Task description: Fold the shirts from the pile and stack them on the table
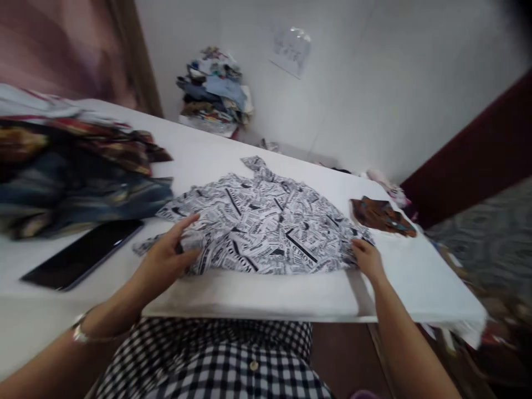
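A white table (419, 288) is stretching across the middle of the frame. The newsprint-patterned cloth (257, 221) is lying spread at its centre, near the front edge. Dark clothes (83, 172) are filling the left side, while a clothes stack (216, 91) is rising at upper centre-left. A phone (83, 255) is resting at lower left. Just right of it, the left hand (168, 255) is touching the cloth, thumb and forefinger standing apart. A brown cloth piece (382, 216) is lying centre-right. Just below, the right hand (368, 257) is pinching the patterned cloth's right corner.
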Demonstrator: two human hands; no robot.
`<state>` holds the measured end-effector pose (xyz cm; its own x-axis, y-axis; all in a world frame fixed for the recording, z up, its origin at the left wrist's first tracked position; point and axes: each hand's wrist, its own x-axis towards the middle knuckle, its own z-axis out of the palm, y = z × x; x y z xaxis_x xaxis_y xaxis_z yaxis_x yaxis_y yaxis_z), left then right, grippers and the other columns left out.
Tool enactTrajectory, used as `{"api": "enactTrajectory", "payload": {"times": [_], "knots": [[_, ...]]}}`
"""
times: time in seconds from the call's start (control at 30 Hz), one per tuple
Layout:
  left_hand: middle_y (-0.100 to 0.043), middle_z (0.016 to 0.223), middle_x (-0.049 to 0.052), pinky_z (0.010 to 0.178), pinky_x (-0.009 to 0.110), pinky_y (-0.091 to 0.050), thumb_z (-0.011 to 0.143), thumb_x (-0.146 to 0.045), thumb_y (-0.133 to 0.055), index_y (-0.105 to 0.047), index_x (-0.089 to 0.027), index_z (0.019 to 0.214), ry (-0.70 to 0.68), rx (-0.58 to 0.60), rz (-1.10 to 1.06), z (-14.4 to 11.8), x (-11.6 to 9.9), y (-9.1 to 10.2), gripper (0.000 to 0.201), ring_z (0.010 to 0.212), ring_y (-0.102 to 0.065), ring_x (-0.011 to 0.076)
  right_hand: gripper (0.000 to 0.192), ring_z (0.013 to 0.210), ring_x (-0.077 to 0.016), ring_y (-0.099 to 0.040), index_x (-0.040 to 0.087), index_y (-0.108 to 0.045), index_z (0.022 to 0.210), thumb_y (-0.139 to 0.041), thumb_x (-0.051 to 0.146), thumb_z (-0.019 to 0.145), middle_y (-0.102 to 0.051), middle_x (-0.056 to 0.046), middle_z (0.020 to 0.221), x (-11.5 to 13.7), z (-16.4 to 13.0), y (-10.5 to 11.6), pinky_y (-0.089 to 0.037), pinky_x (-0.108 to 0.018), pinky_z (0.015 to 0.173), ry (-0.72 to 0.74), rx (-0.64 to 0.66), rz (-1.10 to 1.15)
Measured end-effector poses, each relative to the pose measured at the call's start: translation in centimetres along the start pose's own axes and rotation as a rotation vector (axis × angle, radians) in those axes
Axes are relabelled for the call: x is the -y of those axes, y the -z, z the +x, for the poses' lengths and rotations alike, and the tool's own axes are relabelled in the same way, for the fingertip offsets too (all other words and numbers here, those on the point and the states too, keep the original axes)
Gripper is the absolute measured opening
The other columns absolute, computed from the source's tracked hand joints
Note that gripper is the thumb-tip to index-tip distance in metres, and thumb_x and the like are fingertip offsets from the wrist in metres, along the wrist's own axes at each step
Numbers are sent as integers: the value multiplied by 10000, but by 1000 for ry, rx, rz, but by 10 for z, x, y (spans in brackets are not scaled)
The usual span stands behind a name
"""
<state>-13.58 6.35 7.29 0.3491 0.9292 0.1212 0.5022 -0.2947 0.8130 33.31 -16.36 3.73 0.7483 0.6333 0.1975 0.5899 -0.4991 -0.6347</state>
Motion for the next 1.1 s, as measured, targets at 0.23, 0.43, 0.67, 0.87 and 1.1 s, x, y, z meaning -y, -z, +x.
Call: {"api": "enactTrajectory", "payload": {"times": [0.23,0.43,0.67,0.87,1.1], "knots": [[-663,1136,132,897,415,-524,730,-465,-634,-456,-152,1345,229,-205,-324,-10,31,16,712,1036,-637,251,658,922,-275,-664,175,-654,1191,-553,613,710,-721,-98,1014,-15,-12,-6,-499,-432,887,-4,75,-77],[-551,1305,133,967,478,-484,727,-436,-697,-514,-198,1257,-93,-164,245,-62,34,-4,609,1142,-561,288,647,902,-296,-644,152,-660,1198,-518,568,722,-708,-132,1036,-14,-21,-13,-482,-435,856,34,74,-147],[-672,1030,85,888,395,-499,725,-101,-464,-604,-192,894,-183,-88,374,-46,24,3,238,975,-620,230,653,913,-294,-634,134,-678,1156,-541,532,656,-701,-111,980,-10,-13,2,-484,-391,834,-109,-106,15],[-690,914,38,860,355,-478,720,-99,-404,-604,-218,779,-179,-275,430,-28,29,56,240,903,-633,211,739,838,-285,-611,154,-687,1160,-579,588,572,-687,-81,884,-16,-16,14,-483,-381,768,-184,-113,35],[-661,863,29,689,301,-485,849,-276,-470,-596,-216,882,-105,-285,341,-67,35,46,143,776,-613,186,715,903,-301,-631,176,-695,1134,-593,601,568,-698,-75,921,-33,-13,9,-462,-398,836,-194,23,-10]]}}
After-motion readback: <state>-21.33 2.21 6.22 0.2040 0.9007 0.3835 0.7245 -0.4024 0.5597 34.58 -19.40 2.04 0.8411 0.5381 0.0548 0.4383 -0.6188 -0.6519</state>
